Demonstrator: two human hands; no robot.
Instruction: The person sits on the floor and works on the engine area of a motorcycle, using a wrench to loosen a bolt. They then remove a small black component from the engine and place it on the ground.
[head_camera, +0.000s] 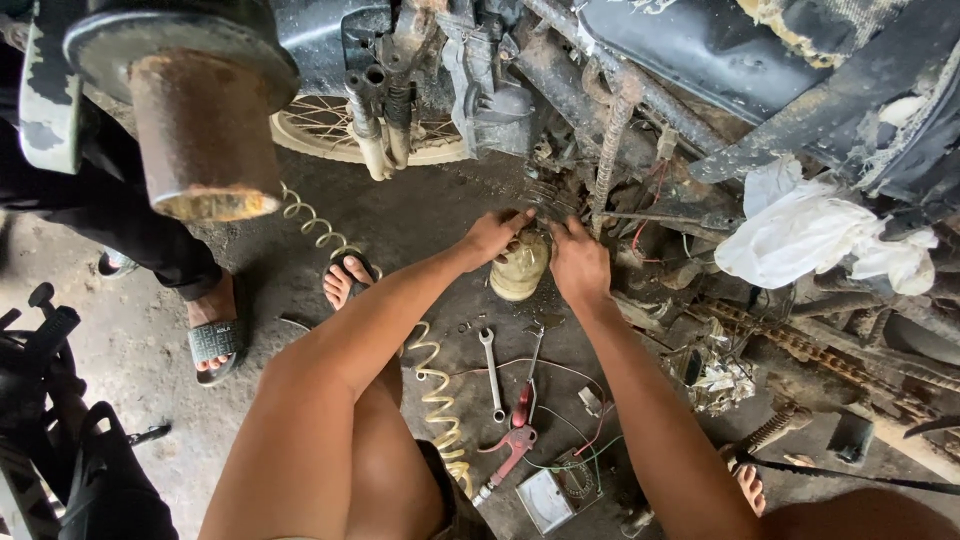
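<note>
Both hands gripping cream-coloured cylindrical part (520, 265): left hand (492, 235) at its 10 o'clock, right hand (578, 262) at 3 o'clock. Spanner (491, 372) on floor at 6 o'clock.

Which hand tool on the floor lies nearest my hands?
The silver wrench: its upper end lies just below the left hand, nearer than the red-handled screwdriver and air gun.

Canister (520, 266) sits between both hands, under the motorcycle frame (640, 90). Wrench (491, 372) and screwdriver (527, 385) lie on the floor (420, 215) before it; cloth (815, 232) to the right.
</note>
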